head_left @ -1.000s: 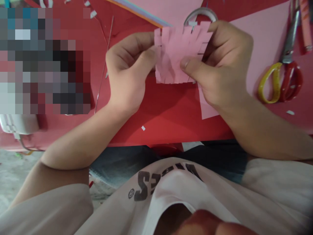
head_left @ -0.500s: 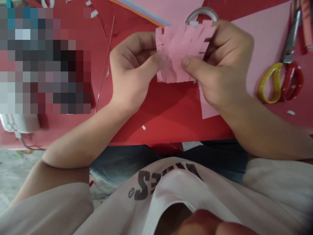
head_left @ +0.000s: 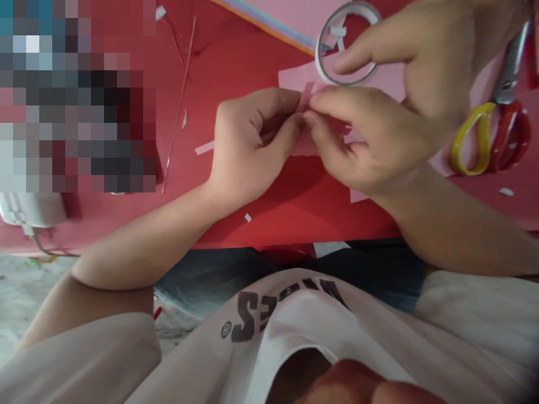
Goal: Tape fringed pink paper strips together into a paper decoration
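Note:
My left hand (head_left: 252,140) and my right hand (head_left: 374,112) meet over a small piece of pink paper (head_left: 306,96), each pinching it between thumb and fingers. Most of that paper is hidden by my fingers, so I cannot tell its full shape. A pink paper part (head_left: 304,146) shows below the pinch. One finger of my right hand extends above a white tape roll (head_left: 347,42) without clearly touching it. A loose pink strip (head_left: 205,147) lies left of my left hand.
Scissors with yellow and red handles (head_left: 488,140) lie right of my right hand on a pink sheet (head_left: 379,78). A thin metal rod (head_left: 181,101) lies on the red tabletop (head_left: 295,219). A white appliance (head_left: 31,209) sits at the left.
The fringed pink paper held flat before is now bunched and mostly hidden. My hands have moved closer together, my right hand has risen over the tape roll, and a pink strip has appeared at left.

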Motion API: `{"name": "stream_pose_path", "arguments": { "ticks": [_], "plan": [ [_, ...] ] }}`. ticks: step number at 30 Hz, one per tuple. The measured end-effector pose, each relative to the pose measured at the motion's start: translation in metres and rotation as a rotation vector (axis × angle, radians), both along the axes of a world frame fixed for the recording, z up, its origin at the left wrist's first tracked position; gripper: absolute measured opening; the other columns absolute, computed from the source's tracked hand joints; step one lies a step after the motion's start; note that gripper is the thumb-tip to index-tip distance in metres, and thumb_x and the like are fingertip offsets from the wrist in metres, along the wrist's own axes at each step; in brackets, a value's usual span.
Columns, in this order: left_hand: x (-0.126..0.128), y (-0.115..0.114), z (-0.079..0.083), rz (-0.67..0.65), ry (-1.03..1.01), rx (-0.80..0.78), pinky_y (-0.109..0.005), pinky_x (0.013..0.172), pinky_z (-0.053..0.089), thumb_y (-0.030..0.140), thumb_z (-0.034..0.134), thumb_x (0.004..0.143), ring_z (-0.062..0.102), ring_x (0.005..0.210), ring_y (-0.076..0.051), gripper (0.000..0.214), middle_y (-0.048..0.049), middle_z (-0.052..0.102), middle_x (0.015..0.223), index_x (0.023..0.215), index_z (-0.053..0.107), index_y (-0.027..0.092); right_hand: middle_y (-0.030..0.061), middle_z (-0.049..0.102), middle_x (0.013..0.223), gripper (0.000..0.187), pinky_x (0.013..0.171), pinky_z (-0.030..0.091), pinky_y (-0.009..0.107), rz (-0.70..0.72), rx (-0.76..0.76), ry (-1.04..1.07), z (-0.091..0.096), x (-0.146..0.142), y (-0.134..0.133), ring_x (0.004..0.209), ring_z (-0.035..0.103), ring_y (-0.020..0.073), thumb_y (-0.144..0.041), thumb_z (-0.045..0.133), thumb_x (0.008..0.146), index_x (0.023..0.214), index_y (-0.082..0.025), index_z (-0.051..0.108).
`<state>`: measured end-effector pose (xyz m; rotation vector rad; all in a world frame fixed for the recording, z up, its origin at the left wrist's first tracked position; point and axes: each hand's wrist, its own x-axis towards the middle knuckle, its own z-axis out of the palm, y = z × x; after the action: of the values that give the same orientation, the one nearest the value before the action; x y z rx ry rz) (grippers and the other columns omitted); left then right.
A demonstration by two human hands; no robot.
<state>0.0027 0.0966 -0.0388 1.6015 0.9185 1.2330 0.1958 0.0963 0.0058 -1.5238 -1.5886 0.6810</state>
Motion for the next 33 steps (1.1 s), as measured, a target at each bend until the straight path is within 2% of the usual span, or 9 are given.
{"name": "stream_pose_path", "arguments": {
  "ticks": [3,6,8,13,16,19,23,28,33],
  "plan": [
    [0.000,-0.004,0.003,-0.012,0.060,0.037,-0.028,0.067,0.059,0.027,0.068,0.098,0.076,0.081,-0.018,0.013,-0.0011,0.080,0.089,0.100,0.079,0.022,-0.0064,0.078,0.118,0.011,0.116,0.040,0.065,0.127,0.297,-0.464,-0.010,-0.001,-0.001,0.115,0.069,0.0331,-0.044,0.082,0.082,0.090,-0.038,0.079],
    [-0.001,-0.004,0.005,-0.016,0.081,0.102,-0.027,0.064,0.058,0.021,0.066,0.096,0.074,0.075,-0.017,0.015,-0.0012,0.079,0.085,0.101,0.080,0.021,-0.0063,0.080,0.116,0.014,0.107,0.045,0.064,0.137,0.423,-0.553,-0.011,-0.002,0.000,0.109,0.072,0.0327,-0.042,0.081,0.082,0.095,-0.036,0.079],
    [-0.002,-0.002,0.004,-0.016,0.088,0.154,-0.025,0.064,0.058,0.018,0.065,0.095,0.074,0.075,-0.016,0.020,-0.0007,0.080,0.086,0.104,0.081,0.023,-0.0062,0.081,0.108,0.007,0.104,0.046,0.063,0.110,0.370,-0.576,-0.004,-0.005,0.000,0.108,0.073,0.0311,-0.041,0.076,0.087,0.088,-0.035,0.079],
    [-0.002,0.001,0.000,-0.009,0.075,0.285,-0.023,0.056,0.050,0.018,0.067,0.094,0.070,0.065,-0.013,0.018,0.0018,0.077,0.079,0.102,0.082,0.027,-0.0053,0.078,0.107,0.017,0.106,0.051,0.063,0.111,-0.025,-0.401,0.017,-0.016,-0.002,0.122,0.064,0.0335,-0.044,0.080,0.085,0.073,-0.033,0.075],
    [-0.001,-0.001,0.002,0.023,0.099,0.262,-0.023,0.060,0.051,0.015,0.064,0.096,0.069,0.067,-0.012,0.020,0.0009,0.076,0.079,0.099,0.081,0.024,-0.0048,0.076,0.111,0.020,0.098,0.056,0.058,0.120,-0.068,-0.252,0.011,-0.015,-0.004,0.130,0.059,0.0343,-0.043,0.082,0.082,0.071,-0.030,0.071],
    [0.000,-0.002,0.004,0.014,0.087,0.274,-0.023,0.059,0.050,0.011,0.064,0.094,0.068,0.066,-0.011,0.022,0.0008,0.077,0.080,0.099,0.082,0.023,-0.0085,0.079,0.110,0.011,0.110,0.044,0.066,0.118,0.225,-0.377,-0.005,-0.010,-0.008,0.113,0.067,0.0297,-0.033,0.072,0.090,0.079,-0.030,0.071],
    [0.003,-0.002,0.004,-0.023,0.006,0.255,-0.018,0.055,0.045,0.010,0.067,0.093,0.063,0.063,-0.007,0.018,0.0018,0.073,0.076,0.095,0.082,0.020,-0.0101,0.080,0.111,0.010,0.097,0.047,0.057,0.114,0.641,-0.488,-0.024,-0.002,-0.010,0.099,0.070,0.0249,-0.021,0.067,0.087,0.094,-0.029,0.068],
    [0.007,-0.008,0.008,-0.008,-0.065,0.149,-0.013,0.053,0.043,0.006,0.066,0.093,0.060,0.059,-0.004,0.020,0.0039,0.066,0.066,0.079,0.074,0.016,-0.0065,0.078,0.105,0.007,0.087,0.048,0.049,0.124,0.734,-0.574,-0.031,0.000,-0.006,0.093,0.071,0.0224,-0.029,0.063,0.091,0.097,-0.027,0.063],
    [0.006,-0.011,0.012,0.005,-0.095,0.037,-0.014,0.059,0.052,0.010,0.073,0.091,0.067,0.066,-0.006,0.010,0.0015,0.071,0.075,0.083,0.076,0.016,-0.0053,0.077,0.104,0.005,0.086,0.046,0.050,0.116,0.770,-0.543,-0.031,0.000,-0.005,0.094,0.070,0.0230,-0.028,0.058,0.091,0.091,-0.024,0.062]
  ]
}}
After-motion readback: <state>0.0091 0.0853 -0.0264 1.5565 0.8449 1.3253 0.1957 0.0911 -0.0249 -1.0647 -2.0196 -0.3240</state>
